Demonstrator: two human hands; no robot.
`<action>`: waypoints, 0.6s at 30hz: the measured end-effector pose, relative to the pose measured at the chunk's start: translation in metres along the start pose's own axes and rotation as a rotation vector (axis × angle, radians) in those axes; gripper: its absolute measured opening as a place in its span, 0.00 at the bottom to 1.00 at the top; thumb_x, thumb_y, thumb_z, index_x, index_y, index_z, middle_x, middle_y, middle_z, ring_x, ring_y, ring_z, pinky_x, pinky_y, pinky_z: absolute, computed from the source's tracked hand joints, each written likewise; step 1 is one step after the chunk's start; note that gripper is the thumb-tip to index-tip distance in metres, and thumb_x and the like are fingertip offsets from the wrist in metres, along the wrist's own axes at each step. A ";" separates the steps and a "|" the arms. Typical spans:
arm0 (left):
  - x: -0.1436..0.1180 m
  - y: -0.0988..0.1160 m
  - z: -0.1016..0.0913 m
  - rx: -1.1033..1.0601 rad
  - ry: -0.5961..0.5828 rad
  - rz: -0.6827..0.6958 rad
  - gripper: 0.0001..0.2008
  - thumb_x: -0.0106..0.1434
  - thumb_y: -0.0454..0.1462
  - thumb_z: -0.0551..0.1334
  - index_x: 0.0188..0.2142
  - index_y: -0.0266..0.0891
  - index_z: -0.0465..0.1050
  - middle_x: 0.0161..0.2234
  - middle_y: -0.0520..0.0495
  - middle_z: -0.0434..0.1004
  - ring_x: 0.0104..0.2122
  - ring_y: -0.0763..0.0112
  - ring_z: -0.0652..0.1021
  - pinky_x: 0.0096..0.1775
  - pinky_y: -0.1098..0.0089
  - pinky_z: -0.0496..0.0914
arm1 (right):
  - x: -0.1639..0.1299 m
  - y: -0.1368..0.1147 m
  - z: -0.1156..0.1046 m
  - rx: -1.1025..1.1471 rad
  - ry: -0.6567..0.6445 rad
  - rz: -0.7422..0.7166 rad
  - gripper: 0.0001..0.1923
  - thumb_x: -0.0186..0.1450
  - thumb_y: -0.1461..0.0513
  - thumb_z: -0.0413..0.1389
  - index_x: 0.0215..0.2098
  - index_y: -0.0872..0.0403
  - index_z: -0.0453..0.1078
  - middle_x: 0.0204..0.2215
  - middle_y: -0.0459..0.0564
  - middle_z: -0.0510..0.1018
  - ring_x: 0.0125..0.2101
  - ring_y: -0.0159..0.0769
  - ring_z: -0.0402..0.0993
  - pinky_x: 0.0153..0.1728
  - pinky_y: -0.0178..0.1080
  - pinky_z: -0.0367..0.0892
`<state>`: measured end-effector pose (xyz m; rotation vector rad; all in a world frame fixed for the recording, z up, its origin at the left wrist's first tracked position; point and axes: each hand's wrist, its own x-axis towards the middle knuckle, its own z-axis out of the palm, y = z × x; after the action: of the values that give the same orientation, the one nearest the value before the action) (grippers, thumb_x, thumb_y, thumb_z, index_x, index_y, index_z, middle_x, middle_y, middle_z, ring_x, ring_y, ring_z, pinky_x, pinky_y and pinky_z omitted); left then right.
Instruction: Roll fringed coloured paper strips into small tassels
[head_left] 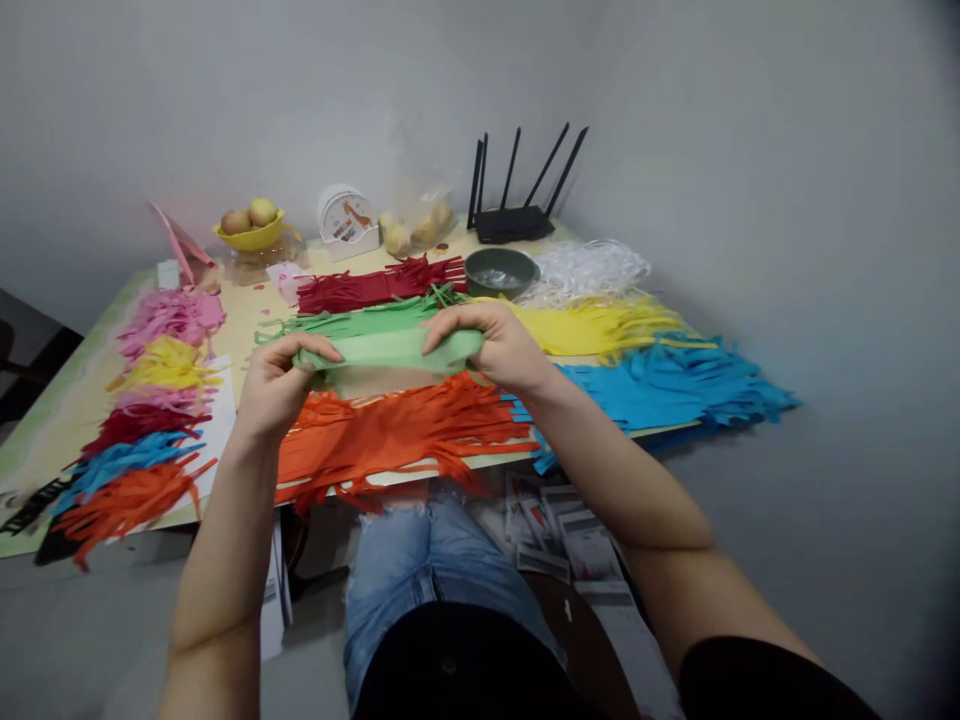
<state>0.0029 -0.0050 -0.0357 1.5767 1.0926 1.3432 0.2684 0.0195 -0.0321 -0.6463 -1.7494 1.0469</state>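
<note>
Left hand [274, 385] and right hand [502, 345]: each grip closed on 1 end of the light green folded paper strip [390, 350], held level above the worktop [247, 310]. Beneath it: orange fringed paper sheet [397, 430]. Right: blue fringed paper sheet [660, 385]. Beyond: yellow fringed paper sheet [600, 325], dark red fringed paper sheet [375, 285], grey-green round bowl [501, 271], black 4-antenna router [514, 220].

Nothing here can be read. The white round container [346, 222] at the far edge of the worktop [247, 310] carries a printed panel — an orange figure and small coloured marks, too blurred to make out as letters. The printed sheets [570, 535] on the floor below the near edge show dark blocks and lines of print — too small to tell.
</note>
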 end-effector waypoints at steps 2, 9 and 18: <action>-0.002 0.003 -0.004 0.059 -0.029 0.045 0.15 0.56 0.49 0.69 0.28 0.40 0.80 0.34 0.42 0.76 0.30 0.67 0.75 0.27 0.70 0.70 | -0.001 0.000 -0.002 -0.023 -0.016 -0.008 0.06 0.54 0.65 0.57 0.28 0.54 0.77 0.29 0.48 0.80 0.33 0.35 0.76 0.33 0.35 0.71; -0.004 0.020 -0.012 0.339 -0.196 0.183 0.18 0.60 0.50 0.62 0.30 0.41 0.82 0.34 0.40 0.79 0.43 0.54 0.76 0.46 0.59 0.70 | 0.005 0.001 -0.023 0.013 -0.255 -0.045 0.19 0.61 0.53 0.53 0.37 0.55 0.81 0.40 0.54 0.82 0.44 0.43 0.77 0.47 0.42 0.71; -0.002 0.029 0.005 0.577 -0.145 0.146 0.18 0.55 0.42 0.69 0.45 0.40 0.76 0.34 0.48 0.77 0.32 0.68 0.74 0.32 0.71 0.65 | 0.003 -0.010 -0.010 -0.287 -0.127 -0.100 0.14 0.63 0.58 0.62 0.45 0.55 0.76 0.43 0.52 0.81 0.43 0.37 0.76 0.47 0.37 0.69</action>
<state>0.0113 -0.0165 -0.0093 2.1683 1.3716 1.0277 0.2764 0.0205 -0.0204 -0.6726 -2.0436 0.7887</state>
